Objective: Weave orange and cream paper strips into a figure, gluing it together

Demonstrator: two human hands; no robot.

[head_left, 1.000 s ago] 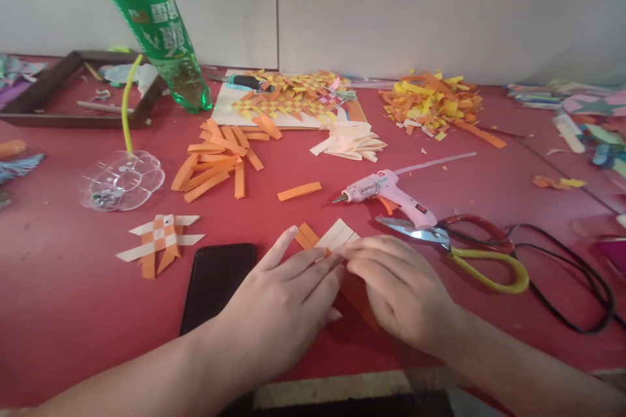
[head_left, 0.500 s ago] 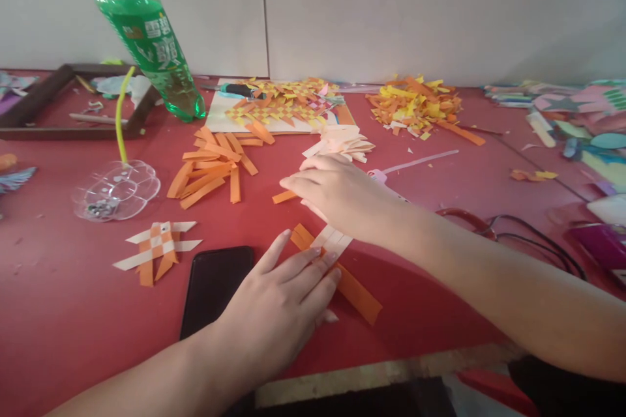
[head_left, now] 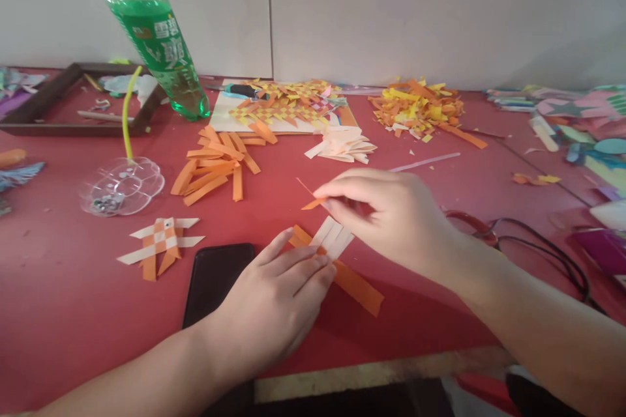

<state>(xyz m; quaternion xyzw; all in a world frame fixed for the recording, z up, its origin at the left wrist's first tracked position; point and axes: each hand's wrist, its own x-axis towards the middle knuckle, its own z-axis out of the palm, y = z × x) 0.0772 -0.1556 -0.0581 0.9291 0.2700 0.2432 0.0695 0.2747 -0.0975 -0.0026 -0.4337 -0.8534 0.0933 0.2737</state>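
Right hand (head_left: pixel 391 208) pinches an orange strip (head_left: pixel 313 204) just beyond your crossed strips (head_left: pixel 332 238); left hand (head_left: pixel 281 290), fingers spread, pins them (interlacing stage, probably). Adding it calls for steady pressure.

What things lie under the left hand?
Orange paper and white strips cross partly under the left hand. Orange ends show on both sides; the white strips' lower ends are covered by the hand.
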